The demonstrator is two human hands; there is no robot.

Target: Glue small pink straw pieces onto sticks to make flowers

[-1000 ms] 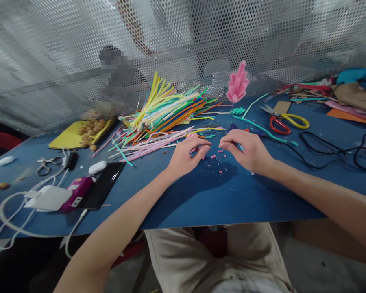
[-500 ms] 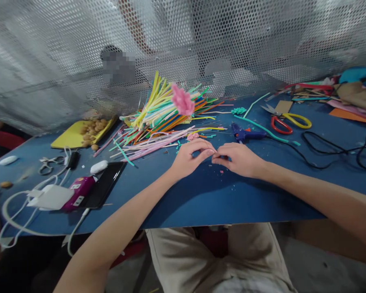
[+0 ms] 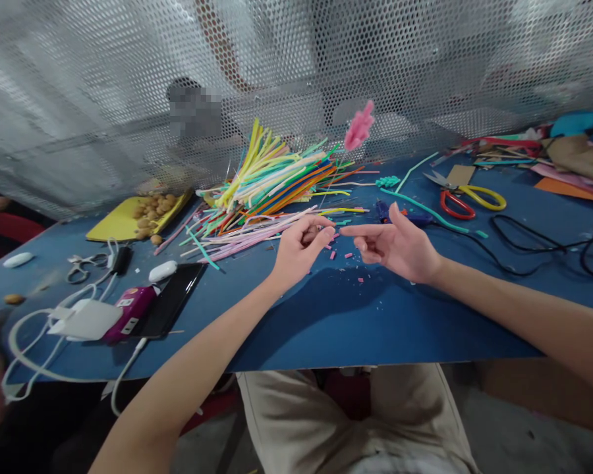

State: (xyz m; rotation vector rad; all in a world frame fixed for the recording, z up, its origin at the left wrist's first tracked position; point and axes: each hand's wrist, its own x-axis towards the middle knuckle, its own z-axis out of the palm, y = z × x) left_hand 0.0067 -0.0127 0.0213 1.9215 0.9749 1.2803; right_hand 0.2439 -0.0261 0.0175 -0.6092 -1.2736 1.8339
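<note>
My left hand (image 3: 301,249) is pinched closed over the middle of the blue table (image 3: 296,329); anything between its thumb and finger is too small to make out. My right hand (image 3: 400,247) is open, thumb raised and index finger pointing at the left fingertips, with nothing in it. Small pink bits (image 3: 348,255) lie below the fingertips. Above and beyond the hands a blurred pink fuzzy piece (image 3: 360,126) shows in front of the mesh. A dark blue glue gun (image 3: 410,216) lies behind my right hand.
Colourful pipe cleaners (image 3: 277,174) are heaped at the back. Scissors (image 3: 457,194) and a black cable (image 3: 524,247) lie right. To the left are a phone (image 3: 170,299), a white charger (image 3: 89,319) and a yellow tray (image 3: 113,220) of brown balls. Part of another person shows at the left edge.
My right hand has opened and drawn slightly away from my left hand, its thumb now up. The pink fuzzy piece has shifted right and up in view. More pink bits show on the table.
</note>
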